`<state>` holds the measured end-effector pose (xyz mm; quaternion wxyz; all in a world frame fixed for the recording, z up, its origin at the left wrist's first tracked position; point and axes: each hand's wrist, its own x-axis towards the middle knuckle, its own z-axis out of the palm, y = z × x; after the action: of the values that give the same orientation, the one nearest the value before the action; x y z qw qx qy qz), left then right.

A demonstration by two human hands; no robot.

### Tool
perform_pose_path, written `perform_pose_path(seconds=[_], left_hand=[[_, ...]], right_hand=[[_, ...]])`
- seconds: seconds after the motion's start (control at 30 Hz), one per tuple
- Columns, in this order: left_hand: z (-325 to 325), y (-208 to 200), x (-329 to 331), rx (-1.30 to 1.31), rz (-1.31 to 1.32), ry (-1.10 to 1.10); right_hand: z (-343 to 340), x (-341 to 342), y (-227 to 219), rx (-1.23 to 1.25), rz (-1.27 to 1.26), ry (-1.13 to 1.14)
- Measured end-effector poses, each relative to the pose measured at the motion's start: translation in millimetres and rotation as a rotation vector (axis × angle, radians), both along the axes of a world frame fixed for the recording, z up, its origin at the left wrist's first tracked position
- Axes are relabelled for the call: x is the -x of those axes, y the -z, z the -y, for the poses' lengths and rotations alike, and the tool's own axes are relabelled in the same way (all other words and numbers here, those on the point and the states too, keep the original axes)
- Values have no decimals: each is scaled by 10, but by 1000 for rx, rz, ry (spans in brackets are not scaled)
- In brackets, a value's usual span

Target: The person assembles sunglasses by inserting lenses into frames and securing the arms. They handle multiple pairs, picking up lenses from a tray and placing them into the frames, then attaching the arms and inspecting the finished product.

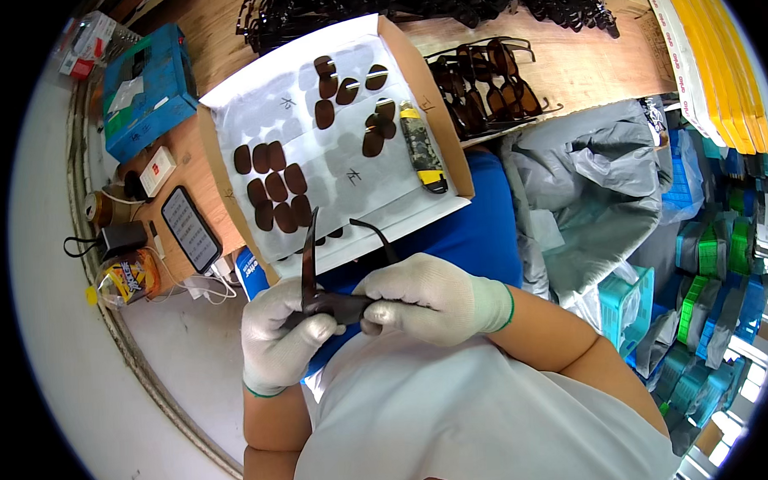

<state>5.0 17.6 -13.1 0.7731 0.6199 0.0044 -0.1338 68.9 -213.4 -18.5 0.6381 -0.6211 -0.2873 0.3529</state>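
White-gloved, the left hand (282,337) grasps one end of the dark glasses frame (340,307), which lies between both hands, its front running crosswise and its temples (308,259) pointing away toward the shallow box (417,215), while the right hand (441,301) grips the other end, neither nearer.

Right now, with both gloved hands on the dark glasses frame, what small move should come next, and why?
Perhaps ease the white-gloved right hand outward while the white-gloved left hand steadies the dark glasses frame. Both hands cover part of it, so its lens openings cannot be judged; loose, rounded dark-brown lenses lie in the white-lined brown cardboard box beyond.
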Motion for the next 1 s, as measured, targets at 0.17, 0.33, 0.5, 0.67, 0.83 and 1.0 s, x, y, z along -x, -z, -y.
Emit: perform_pose_path(seconds=[0.17, 0.33, 0.5, 0.67, 0.83, 1.0], left_hand=[[126, 76, 66, 86, -84, -160], [173, 41, 67, 52, -83, -211], [161, 60, 83, 40, -91, -207], [194, 166, 58, 113, 53, -203], [223, 187, 36, 104, 33, -218], [289, 275, 94, -161, 52, -337]], right_hand=[[-62, -21, -56, 108, -6, 31], [-80, 12, -37, 86, -33, 65], [-74, 1, -51, 107, -77, 49], [-126, 167, 37, 14, -241, 201], [-138, 225, 70, 33, -209, 248], [-131, 191, 95, 101, -95, 256]])
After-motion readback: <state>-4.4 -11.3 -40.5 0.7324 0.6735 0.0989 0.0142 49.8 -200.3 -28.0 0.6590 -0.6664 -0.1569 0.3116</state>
